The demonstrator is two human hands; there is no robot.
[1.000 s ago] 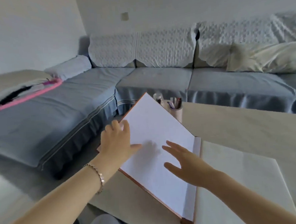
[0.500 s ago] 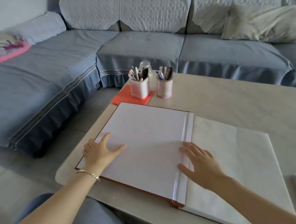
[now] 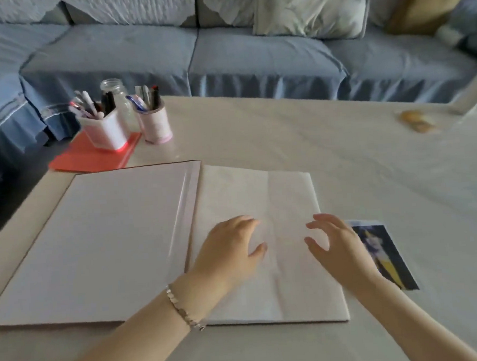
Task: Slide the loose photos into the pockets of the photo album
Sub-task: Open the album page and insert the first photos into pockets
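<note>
The photo [image 3: 387, 252] lies flat on the table [image 3: 284, 127] near its front edge, just right of the open album [image 3: 110, 244]. It looks thin, light and slick, so it is best lifted by a corner without bending it. The left hand [image 3: 228, 253] and right hand [image 3: 339, 246] are over the album's right page, fingers loosely curved, holding nothing.

square pen cup [image 3: 104, 131] on red folder [image 3: 90, 158] | round pen cup [image 3: 156, 126] | glass jar [image 3: 116, 90] | sofa [image 3: 252, 54]

My left hand [image 3: 230, 253] and right hand [image 3: 336, 247] over the open album's [image 3: 124, 243] right page, fingers loosely curled, holding nothing, a photo [image 3: 387, 255] just right of my right hand, pen cups [image 3: 155, 124] beyond
</note>
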